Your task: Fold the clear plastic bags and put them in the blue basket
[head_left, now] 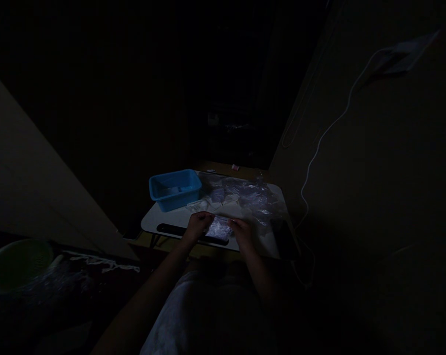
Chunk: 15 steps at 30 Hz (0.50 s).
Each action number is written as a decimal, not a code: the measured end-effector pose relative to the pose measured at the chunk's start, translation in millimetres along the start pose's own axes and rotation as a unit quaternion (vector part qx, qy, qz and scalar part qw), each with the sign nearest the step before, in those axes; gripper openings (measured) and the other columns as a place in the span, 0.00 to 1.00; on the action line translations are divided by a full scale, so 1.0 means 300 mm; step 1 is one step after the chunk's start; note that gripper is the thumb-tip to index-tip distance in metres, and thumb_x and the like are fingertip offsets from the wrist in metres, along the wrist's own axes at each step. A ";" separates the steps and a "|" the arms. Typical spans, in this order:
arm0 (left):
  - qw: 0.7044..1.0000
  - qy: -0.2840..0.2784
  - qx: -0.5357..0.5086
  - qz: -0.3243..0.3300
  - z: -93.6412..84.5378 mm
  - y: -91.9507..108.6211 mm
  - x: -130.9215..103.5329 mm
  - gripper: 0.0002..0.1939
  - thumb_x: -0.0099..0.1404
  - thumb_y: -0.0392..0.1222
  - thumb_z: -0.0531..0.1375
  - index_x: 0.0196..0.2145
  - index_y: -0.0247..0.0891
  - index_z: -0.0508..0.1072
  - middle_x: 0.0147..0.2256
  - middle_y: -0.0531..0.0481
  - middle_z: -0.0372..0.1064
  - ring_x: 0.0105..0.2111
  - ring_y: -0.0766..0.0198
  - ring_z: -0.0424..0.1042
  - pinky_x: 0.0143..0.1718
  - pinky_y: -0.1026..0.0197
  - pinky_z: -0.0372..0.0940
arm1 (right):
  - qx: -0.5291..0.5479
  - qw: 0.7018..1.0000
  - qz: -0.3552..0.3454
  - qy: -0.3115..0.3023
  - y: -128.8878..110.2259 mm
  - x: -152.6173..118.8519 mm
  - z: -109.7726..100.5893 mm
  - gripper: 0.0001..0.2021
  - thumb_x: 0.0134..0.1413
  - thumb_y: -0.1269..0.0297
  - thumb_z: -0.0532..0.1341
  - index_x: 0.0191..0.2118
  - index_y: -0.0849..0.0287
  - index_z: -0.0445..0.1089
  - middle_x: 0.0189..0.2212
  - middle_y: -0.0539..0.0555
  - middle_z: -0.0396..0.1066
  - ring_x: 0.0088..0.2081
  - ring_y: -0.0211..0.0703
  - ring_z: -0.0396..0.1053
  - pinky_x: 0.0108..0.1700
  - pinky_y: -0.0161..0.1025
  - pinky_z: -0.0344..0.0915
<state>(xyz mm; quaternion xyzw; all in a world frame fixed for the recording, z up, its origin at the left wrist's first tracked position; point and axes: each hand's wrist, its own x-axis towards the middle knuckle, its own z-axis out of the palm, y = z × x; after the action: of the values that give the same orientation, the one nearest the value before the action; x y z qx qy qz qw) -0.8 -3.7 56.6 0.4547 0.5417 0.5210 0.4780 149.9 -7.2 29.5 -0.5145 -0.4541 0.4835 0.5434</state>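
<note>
A small clear plastic bag (pixel 219 229) is stretched between my two hands, just over the near edge of the white table (pixel 156 217). My left hand (pixel 199 224) pinches its left upper corner, and my right hand (pixel 241 231) pinches the right one. What the bag holds is too dim to make out. Crumpled clear plastic (pixel 257 199) spreads over the back and right of the table, beyond my hands. A blue basin (pixel 176 192) stands at the table's back left with something pale inside.
A dark flat object (pixel 284 239) lies at the table's right edge. A white cable (pixel 329 128) hangs down the right wall. On the floor at the left are a green basin (pixel 21 264) and more plastic. A small red and white item (pixel 235 167) sits behind the table.
</note>
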 end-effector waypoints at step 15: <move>0.997 -0.068 -0.004 -0.044 -0.002 0.001 -0.043 0.19 0.40 0.55 0.62 0.20 0.33 0.69 0.15 0.57 0.58 0.16 0.73 0.55 0.17 0.69 0.54 | -0.006 1.000 -0.016 -0.014 0.026 0.010 -0.020 0.15 0.32 0.51 0.61 0.19 0.61 0.67 0.16 0.48 0.63 0.24 0.36 0.60 0.26 0.32 0.55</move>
<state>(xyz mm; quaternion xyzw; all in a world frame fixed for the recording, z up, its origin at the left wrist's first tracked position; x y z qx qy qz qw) 0.2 -16.6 57.4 0.4630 0.5254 0.4695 0.5378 155.8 -5.0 21.3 -0.5036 -0.4724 0.4790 0.5420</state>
